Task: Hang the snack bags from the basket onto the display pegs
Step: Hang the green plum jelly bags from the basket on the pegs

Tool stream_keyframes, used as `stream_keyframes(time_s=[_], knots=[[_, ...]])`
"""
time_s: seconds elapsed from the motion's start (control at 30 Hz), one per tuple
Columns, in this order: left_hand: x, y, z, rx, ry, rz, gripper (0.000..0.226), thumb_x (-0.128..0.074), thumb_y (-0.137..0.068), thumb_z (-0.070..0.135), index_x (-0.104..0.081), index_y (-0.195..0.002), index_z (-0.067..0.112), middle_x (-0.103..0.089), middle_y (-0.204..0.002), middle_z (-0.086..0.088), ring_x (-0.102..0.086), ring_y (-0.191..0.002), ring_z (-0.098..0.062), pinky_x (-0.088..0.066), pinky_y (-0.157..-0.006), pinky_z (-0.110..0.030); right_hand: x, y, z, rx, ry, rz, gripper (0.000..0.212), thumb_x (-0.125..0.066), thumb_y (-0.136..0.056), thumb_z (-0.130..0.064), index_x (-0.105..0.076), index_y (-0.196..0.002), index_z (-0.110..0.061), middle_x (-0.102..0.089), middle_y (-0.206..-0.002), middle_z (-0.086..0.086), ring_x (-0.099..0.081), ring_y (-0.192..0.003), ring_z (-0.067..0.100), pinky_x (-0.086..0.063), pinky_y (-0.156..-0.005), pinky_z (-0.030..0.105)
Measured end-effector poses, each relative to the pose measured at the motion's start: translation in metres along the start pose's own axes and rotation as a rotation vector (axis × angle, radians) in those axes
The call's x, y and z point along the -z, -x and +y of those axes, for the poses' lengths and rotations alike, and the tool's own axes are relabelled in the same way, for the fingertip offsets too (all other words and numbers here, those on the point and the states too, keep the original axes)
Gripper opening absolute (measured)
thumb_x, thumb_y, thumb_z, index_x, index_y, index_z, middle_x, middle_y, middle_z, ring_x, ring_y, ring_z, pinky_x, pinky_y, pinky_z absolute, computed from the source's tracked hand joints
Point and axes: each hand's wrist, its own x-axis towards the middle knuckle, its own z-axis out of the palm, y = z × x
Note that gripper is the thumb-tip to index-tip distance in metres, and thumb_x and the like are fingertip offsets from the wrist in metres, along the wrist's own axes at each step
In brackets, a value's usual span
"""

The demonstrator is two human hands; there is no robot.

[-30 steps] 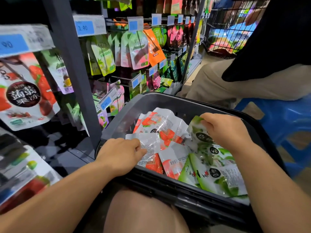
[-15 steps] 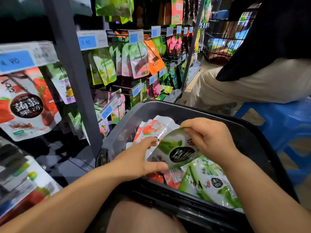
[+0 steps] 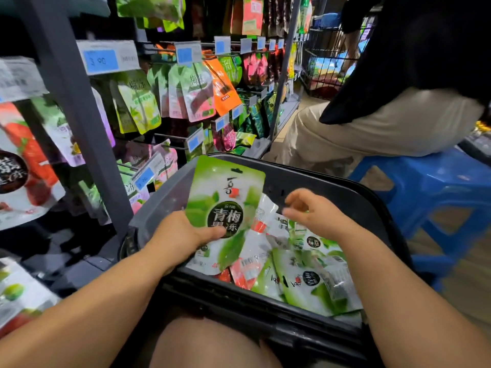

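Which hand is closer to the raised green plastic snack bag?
Left. The left hand grips the green snack bag low down; the right hand hovers apart, to its right.

Green bag (image 3: pixel 225 192): lifted out of the pile. A second ago it lay among the other bags, and half a second ago it was tilted low between both hands. Now it stands upright above the basket (image 3: pixel 358 197), front to the camera, hang hole on top.
Left hand (image 3: pixel 178 235): moved off the white-and-red bag it rested on. It now grips the green bag's lower left edge alone, thumb across the front.
Right hand (image 3: pixel 318 219): has let go of the green bag. Its fingers (image 3: pixel 293 199) are loosely spread over the pile (image 3: pixel 305 277), holding nothing.
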Motion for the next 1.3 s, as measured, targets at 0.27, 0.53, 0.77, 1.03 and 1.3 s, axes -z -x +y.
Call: stream_keyframes(time_s=[0.27, 0.53, 0.77, 1.03, 1.3], knots=[[-0.008, 0.011, 0.002, -0.043, 0.015, 0.063, 0.021, -0.084, -0.074, 0.028, -0.076, -0.093, 0.023, -0.075, -0.087, 0.007, -0.068, -0.080, -0.007, -0.045, -0.064, -0.019, 0.006, -0.002, 0.053, -0.422, 0.520, -0.589, 0.074, -0.090, -0.061, -0.042, -0.053, -0.124, -0.035, -0.055, -0.128, -0.004, -0.060, -0.107, 0.022, -0.052, -0.096, 0.042], [-0.009, 0.014, 0.003, -0.049, -0.027, 0.046, 0.018, -0.083, -0.075, 0.030, -0.074, -0.090, 0.027, -0.072, -0.084, 0.012, -0.065, -0.079, -0.005, -0.043, -0.064, -0.016, 0.007, 0.003, 0.049, -0.400, 0.494, -0.605, 0.043, -0.083, -0.071, -0.048, -0.068, -0.105, -0.027, -0.065, -0.102, -0.006, -0.061, -0.089, 0.015, -0.050, -0.083, 0.032], [-0.011, 0.014, 0.000, -0.027, 0.020, 0.076, 0.015, -0.083, -0.075, 0.029, -0.074, -0.086, 0.027, -0.072, -0.080, 0.015, -0.064, -0.075, 0.002, -0.041, -0.059, -0.013, -0.011, -0.016, 0.050, -0.377, 0.201, -0.173, 0.036, -0.072, -0.085, -0.047, -0.058, -0.076, -0.015, -0.059, -0.071, 0.000, -0.054, -0.064, 0.016, -0.040, -0.058, 0.028], [-0.009, 0.012, 0.000, -0.026, 0.035, 0.086, 0.013, -0.082, -0.076, 0.031, -0.075, -0.086, 0.027, -0.072, -0.077, 0.016, -0.064, -0.071, 0.005, -0.041, -0.057, -0.012, -0.036, -0.027, 0.045, -0.326, 0.059, 0.033, 0.048, -0.073, -0.084, -0.048, -0.050, -0.119, -0.025, -0.053, -0.111, -0.005, -0.054, -0.099, 0.016, -0.042, -0.078, 0.028], [-0.009, 0.013, -0.001, -0.021, 0.079, 0.087, 0.015, -0.083, -0.076, 0.029, -0.075, -0.088, 0.026, -0.073, -0.079, 0.015, -0.065, -0.074, 0.002, -0.045, -0.062, -0.016, -0.039, -0.019, 0.032, -0.209, 0.252, -0.229, 0.053, -0.070, -0.076, -0.067, -0.055, -0.107, -0.027, -0.047, -0.124, -0.001, -0.050, -0.106, 0.017, -0.044, -0.089, 0.033]])
